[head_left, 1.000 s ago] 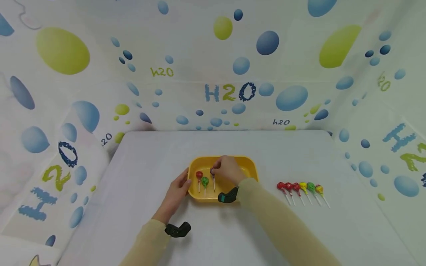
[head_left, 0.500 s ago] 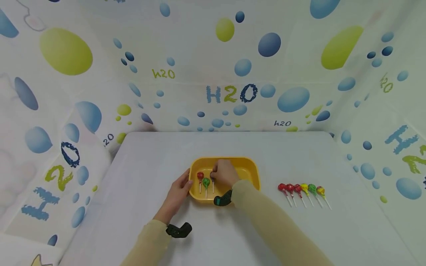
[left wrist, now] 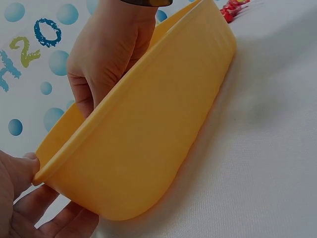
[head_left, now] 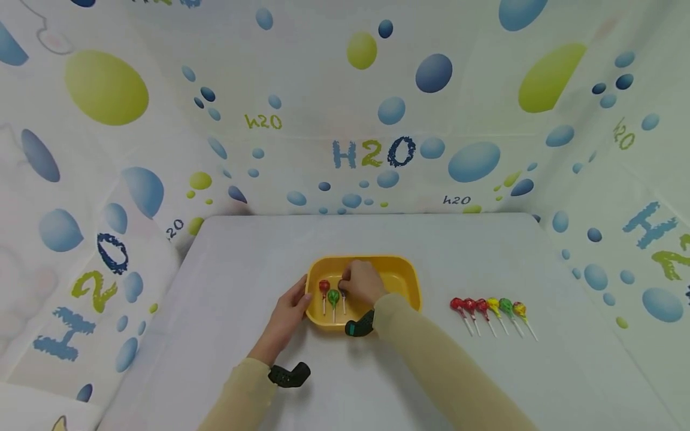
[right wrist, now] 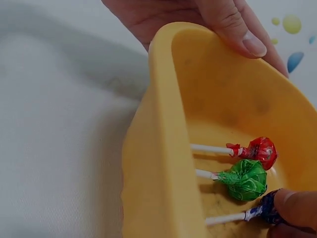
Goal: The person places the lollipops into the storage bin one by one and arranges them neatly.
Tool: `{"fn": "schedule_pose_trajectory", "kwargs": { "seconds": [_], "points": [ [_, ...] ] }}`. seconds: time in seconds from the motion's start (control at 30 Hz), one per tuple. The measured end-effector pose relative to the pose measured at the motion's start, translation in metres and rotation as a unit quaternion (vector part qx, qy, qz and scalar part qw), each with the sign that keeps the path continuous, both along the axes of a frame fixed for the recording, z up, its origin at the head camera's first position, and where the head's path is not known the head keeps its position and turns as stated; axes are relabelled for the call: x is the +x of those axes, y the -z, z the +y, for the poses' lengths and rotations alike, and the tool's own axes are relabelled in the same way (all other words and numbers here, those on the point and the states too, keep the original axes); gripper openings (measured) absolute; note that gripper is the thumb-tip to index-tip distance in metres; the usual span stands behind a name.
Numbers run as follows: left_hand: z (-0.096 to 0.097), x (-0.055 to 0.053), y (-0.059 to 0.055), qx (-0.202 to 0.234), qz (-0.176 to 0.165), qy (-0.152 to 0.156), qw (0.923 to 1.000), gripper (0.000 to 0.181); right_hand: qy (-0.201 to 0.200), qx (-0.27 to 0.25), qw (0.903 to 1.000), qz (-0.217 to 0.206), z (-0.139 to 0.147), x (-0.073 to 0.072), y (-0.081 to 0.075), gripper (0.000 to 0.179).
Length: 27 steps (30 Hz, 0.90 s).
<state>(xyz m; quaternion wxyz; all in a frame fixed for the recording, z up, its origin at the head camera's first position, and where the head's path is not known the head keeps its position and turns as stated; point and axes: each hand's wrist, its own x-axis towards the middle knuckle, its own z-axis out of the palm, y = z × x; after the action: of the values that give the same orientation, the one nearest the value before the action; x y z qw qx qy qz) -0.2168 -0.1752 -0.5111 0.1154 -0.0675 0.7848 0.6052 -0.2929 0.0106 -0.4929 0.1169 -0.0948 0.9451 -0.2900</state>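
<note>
A yellow plastic tray [head_left: 362, 327] stands on the table. My left hand [head_left: 287, 312] grips its left end, thumb over the rim and fingers along the outer wall, as the left wrist view shows. Inside, my right hand [head_left: 368, 282] pinches the dark blue wrapped head of a lollipop [right wrist: 252, 213], whose white stick points toward the near wall. Left of it lie a green lollipop [right wrist: 246, 181] and a red lollipop [right wrist: 263, 151], roughly parallel, sticks also toward the near side. The fingers partly cover the blue head.
To the right of the tray, several lollipops lie in a slanted row, from a red lollipop [head_left: 457, 304] to a yellow-and-red lollipop [head_left: 519, 309]. A white cloth covers the table [head_left: 226, 257]. Behind hangs a patterned curtain [head_left: 302, 72].
My right hand has moved slightly down and toward the near side in the tray, still with the blue lollipop. My left hand keeps its grip on the tray's end.
</note>
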Motion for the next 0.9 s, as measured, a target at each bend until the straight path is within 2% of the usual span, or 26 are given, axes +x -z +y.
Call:
{"fn": "schedule_pose_trajectory", "kwargs": {
  "seconds": [0.57, 0.73, 0.9],
  "points": [
    [0.001, -0.001, 0.000, -0.011, 0.003, 0.001, 0.9999, 0.058, 0.005, -0.002, 1.0000, 0.001, 0.001, 0.001, -0.002, 0.020],
    [0.000, -0.001, -0.001, -0.016, 0.004, 0.002, 0.9999, 0.058, 0.018, -0.034, 0.9992, -0.012, 0.006, 0.000, -0.004, 0.025],
    [-0.001, 0.002, -0.001, -0.023, 0.004, 0.003, 0.9997, 0.058, 0.024, -0.097, 0.9949, -0.014, 0.026, 0.004, -0.018, 0.027]
  ]
}}
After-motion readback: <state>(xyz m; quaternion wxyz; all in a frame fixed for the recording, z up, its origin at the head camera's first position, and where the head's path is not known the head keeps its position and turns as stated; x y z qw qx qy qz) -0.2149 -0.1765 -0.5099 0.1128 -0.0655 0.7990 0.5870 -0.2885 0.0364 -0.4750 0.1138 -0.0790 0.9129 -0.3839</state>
